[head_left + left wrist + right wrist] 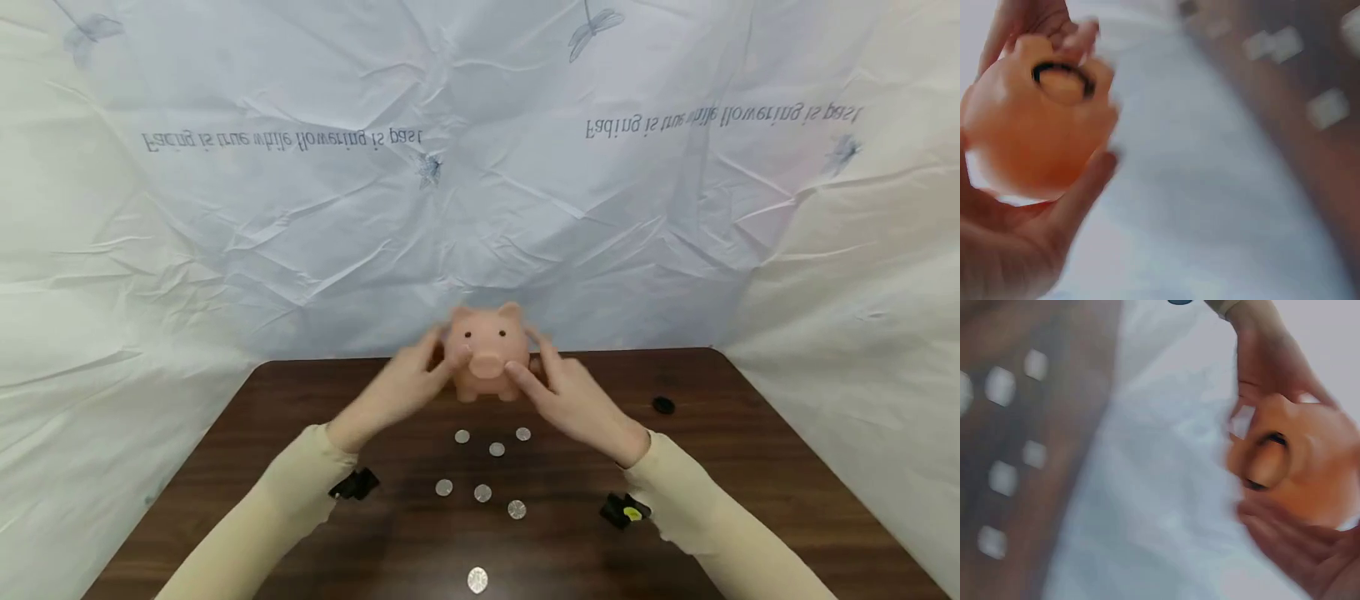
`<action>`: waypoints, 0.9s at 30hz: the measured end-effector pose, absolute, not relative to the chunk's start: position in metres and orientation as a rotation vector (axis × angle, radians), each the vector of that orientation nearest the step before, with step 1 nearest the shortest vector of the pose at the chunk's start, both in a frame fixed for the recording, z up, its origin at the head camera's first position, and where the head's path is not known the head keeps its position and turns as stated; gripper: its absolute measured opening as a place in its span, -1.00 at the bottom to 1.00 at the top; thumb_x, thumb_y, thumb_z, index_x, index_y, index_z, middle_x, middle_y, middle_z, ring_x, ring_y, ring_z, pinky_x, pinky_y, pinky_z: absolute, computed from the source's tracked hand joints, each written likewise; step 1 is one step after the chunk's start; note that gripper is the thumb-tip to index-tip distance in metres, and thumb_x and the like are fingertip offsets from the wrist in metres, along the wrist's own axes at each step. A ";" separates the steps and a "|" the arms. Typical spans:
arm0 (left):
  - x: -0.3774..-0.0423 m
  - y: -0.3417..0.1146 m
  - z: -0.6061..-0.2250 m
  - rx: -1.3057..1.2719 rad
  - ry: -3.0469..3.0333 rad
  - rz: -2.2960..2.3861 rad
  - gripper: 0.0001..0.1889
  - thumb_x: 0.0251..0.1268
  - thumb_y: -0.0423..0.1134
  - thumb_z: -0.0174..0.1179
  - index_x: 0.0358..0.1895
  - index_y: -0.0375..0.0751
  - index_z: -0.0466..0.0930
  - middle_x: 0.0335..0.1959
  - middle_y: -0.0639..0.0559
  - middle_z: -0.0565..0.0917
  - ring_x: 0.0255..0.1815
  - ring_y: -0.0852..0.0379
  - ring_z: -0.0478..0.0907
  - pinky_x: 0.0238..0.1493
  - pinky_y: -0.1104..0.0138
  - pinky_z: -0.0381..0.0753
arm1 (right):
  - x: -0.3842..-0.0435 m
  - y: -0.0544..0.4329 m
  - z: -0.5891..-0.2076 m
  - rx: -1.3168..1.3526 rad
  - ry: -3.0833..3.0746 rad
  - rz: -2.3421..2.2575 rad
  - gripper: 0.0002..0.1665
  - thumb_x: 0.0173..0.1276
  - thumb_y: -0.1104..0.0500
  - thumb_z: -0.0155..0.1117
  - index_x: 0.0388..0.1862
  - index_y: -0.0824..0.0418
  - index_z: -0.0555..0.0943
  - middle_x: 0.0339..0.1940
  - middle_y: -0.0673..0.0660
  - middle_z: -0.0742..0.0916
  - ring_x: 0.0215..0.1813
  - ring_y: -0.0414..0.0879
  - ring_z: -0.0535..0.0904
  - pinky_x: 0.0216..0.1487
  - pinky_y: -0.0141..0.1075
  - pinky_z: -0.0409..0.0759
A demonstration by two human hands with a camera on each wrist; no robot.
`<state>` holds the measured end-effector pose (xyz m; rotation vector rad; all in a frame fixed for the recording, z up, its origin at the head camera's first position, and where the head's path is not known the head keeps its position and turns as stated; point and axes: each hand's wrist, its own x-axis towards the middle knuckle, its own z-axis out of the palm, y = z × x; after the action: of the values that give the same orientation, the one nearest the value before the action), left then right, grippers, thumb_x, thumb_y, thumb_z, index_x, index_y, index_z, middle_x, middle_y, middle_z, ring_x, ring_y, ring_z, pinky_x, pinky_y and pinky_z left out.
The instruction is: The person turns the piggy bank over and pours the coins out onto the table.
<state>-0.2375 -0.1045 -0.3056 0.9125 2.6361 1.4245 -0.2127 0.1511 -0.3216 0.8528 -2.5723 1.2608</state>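
Both hands hold a pink piggy bank point(486, 323) above the far part of the table, its face toward me. From one side the left hand point(408, 375) grips it, thumb beside the snout. On the opposite side the right hand point(573, 400) does the same, its thumb near the snout. The wrist views look at the underside of the piggy bank point(1029, 137), where a round opening with a dark rim point(1269, 464) shows between the feet. Motion blurs both wrist views.
Several silver coins point(482, 493) lie scattered on the dark wooden table point(405, 533), one of them near the front. A small black round cap point(663, 405) lies at the right. Wrinkled pale fabric point(480, 233) hangs behind and along the sides.
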 end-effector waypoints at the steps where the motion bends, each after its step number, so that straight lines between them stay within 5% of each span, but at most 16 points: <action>1: -0.230 -0.106 -0.294 1.038 2.745 1.438 -0.18 0.37 0.38 0.06 0.53 -0.01 0.20 0.12 -0.08 0.65 0.04 -0.01 0.65 -0.03 0.11 0.67 | -0.208 0.151 -0.315 0.915 -2.466 1.168 -0.10 0.59 -0.29 -0.05 0.65 0.15 -0.01 -0.15 0.06 0.78 -0.28 -0.15 0.70 -0.24 -0.19 0.64; 5: -0.211 -0.110 -0.290 1.323 2.876 1.495 -0.01 0.20 0.31 0.32 0.59 0.01 0.08 0.33 -0.14 0.50 0.25 -0.08 0.54 0.13 -0.01 0.62 | -0.199 0.153 -0.321 1.098 -2.248 1.080 -0.02 0.56 -0.21 0.07 0.66 0.13 -0.17 0.15 0.21 0.70 -0.09 -0.12 0.72 -0.12 -0.14 0.67; 9: -0.213 -0.107 -0.339 0.952 2.762 1.419 -0.16 0.33 0.23 0.27 0.56 0.06 0.12 0.29 -0.11 0.54 0.19 -0.01 0.58 0.08 0.06 0.64 | -0.199 0.156 -0.362 1.051 -2.552 1.285 -0.13 0.63 -0.09 0.04 0.64 0.09 -0.18 0.17 0.18 0.70 -0.10 -0.17 0.72 -0.08 -0.24 0.65; 13: -0.219 -0.105 -0.373 0.731 2.603 1.426 -0.23 0.42 0.12 0.25 0.55 0.04 0.11 0.30 -0.12 0.52 0.24 -0.05 0.54 0.00 0.13 0.66 | -0.199 0.161 -0.388 0.940 -2.777 1.470 -0.15 0.66 -0.07 -0.01 0.63 0.09 -0.23 0.14 0.12 0.70 0.04 -0.01 0.69 -0.03 -0.18 0.63; 23: -0.232 -0.096 -0.400 0.565 2.269 1.606 -0.02 0.27 0.10 0.39 0.60 0.00 -0.04 0.43 -0.19 0.31 0.38 -0.14 0.39 0.20 -0.02 0.54 | -0.216 0.162 -0.397 0.533 -2.703 2.380 -0.16 0.64 -0.28 -0.18 0.59 0.07 -0.23 0.35 0.45 0.42 0.20 0.19 0.60 0.15 0.04 0.62; 27: -0.234 -0.088 -0.374 0.591 2.245 1.674 -0.02 0.25 -0.07 0.44 0.60 -0.07 -0.02 0.44 -0.21 0.30 0.36 -0.18 0.40 0.27 -0.09 0.48 | -0.224 0.156 -0.382 0.386 -2.555 2.506 -0.12 0.61 -0.32 -0.13 0.59 0.08 -0.21 0.32 0.48 0.42 0.14 0.15 0.61 0.17 0.05 0.61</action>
<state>-0.2341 -0.0879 -0.3741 0.5908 2.2451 1.6738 -0.2236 0.1555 -0.3821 0.3864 -2.5552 2.5057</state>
